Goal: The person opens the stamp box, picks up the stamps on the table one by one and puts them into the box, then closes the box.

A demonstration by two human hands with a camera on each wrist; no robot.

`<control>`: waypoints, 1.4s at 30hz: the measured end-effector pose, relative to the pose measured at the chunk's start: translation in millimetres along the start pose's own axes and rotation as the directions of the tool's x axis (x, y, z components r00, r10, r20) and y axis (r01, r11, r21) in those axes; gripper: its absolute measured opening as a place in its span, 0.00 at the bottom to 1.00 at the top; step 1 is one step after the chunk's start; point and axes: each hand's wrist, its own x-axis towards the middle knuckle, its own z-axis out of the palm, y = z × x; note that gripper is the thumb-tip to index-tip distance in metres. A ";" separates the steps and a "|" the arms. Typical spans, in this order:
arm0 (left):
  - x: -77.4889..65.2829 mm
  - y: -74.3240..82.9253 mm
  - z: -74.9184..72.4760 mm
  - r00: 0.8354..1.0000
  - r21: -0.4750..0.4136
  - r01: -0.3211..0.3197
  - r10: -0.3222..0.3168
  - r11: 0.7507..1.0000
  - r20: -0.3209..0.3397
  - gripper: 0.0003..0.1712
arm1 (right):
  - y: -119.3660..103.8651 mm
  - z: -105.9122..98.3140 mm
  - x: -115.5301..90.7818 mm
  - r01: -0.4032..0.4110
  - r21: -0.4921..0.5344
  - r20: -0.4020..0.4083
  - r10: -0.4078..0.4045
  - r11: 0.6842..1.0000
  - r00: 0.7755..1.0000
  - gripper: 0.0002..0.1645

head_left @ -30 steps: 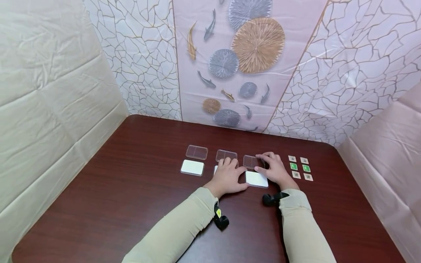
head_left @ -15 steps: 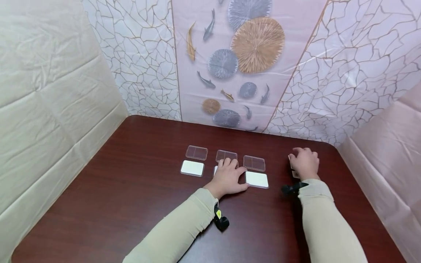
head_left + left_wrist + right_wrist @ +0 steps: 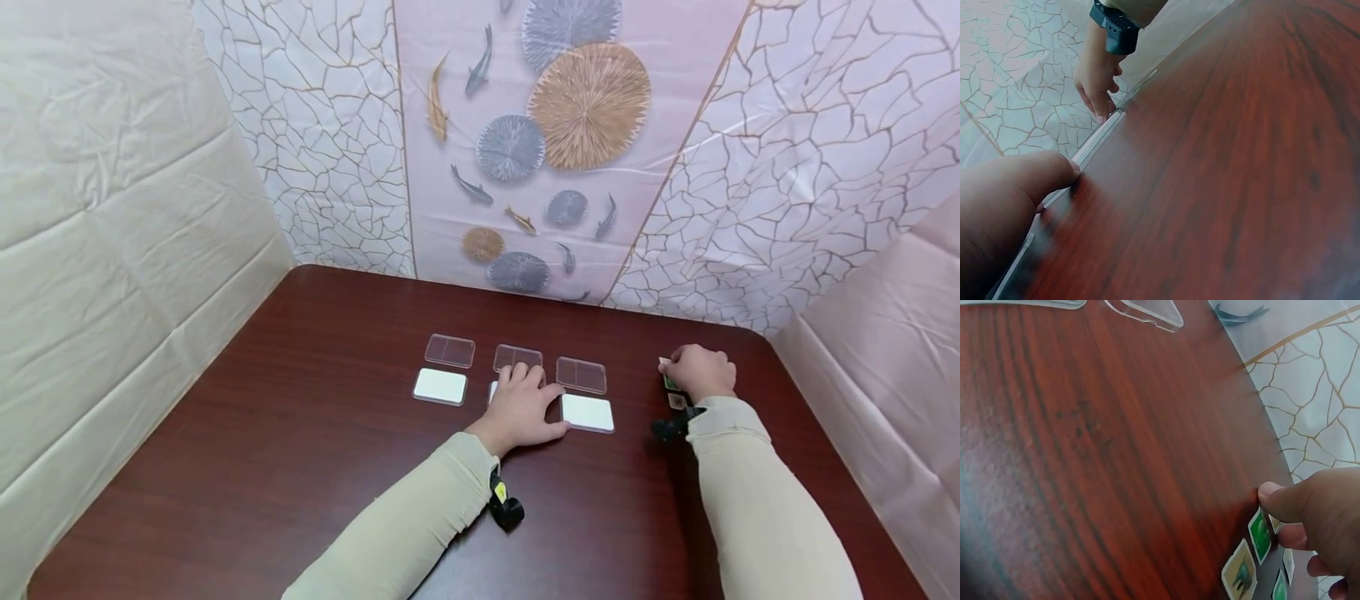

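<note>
My left hand (image 3: pixel 521 408) rests with spread fingers over the middle white-filled case (image 3: pixel 492 390), hiding most of it. Its thumb lies at the corner of the right white-filled case (image 3: pixel 587 413), and its fingertips reach the middle clear lid (image 3: pixel 518 357). At the far right, my right hand (image 3: pixel 701 372) pinches a small cream stamp (image 3: pixel 664 364) between thumb and index finger. Beside it in the right wrist view lie a green stamp (image 3: pixel 1260 536) and a stamp with an animal picture (image 3: pixel 1241 572), both with notched edges. The hand hides several other stamps in the head view.
A third white-filled case (image 3: pixel 439 387) lies to the left on the dark red table (image 3: pixel 300 433). Behind the cases are a left clear lid (image 3: pixel 450 351) and a right clear lid (image 3: pixel 581 376). Patterned cloth (image 3: pixel 337 142) hangs along the table's back edge.
My right hand has left the right clear lid and moved right to the stamps, where its fingers have closed on a cream one. The left hand has stayed in place.
</note>
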 end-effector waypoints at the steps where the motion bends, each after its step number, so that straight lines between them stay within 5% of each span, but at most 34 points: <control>1: -0.3 0.1 -0.1 1.000 0.000 0.000 0.000 1.000 -0.001 0.34 | -0.3 -0.7 1.0 -0.006 -0.002 0.011 0.006 1.000 1.000 0.24; 6: -0.2 0.0 1.0 1.000 0.013 -0.005 0.005 1.000 -0.010 0.33 | 1.1 -2.4 7.5 -0.020 -0.017 0.048 0.020 1.000 0.999 0.22; 12: -0.9 -0.9 0.8 1.000 0.002 -0.009 0.009 1.000 -0.019 0.33 | 1.8 4.0 11.8 -0.028 -0.040 -0.012 0.027 0.999 1.000 0.21; 21: -1.1 -0.3 1.0 1.000 0.000 -0.007 0.007 1.000 -0.017 0.32 | -0.6 7.9 15.6 -0.150 0.008 0.022 0.149 0.989 0.989 0.31; 31: -0.2 0.3 0.0 1.000 0.003 -0.007 0.007 1.000 -0.017 0.33 | -2.2 10.7 11.1 -0.212 0.234 -0.006 0.220 0.949 0.976 0.22; 42: -0.7 0.4 1.6 1.000 -0.003 -0.010 0.010 1.000 -0.016 0.34 | -26.5 9.4 -13.0 -0.131 0.437 -0.076 0.182 0.890 0.980 0.22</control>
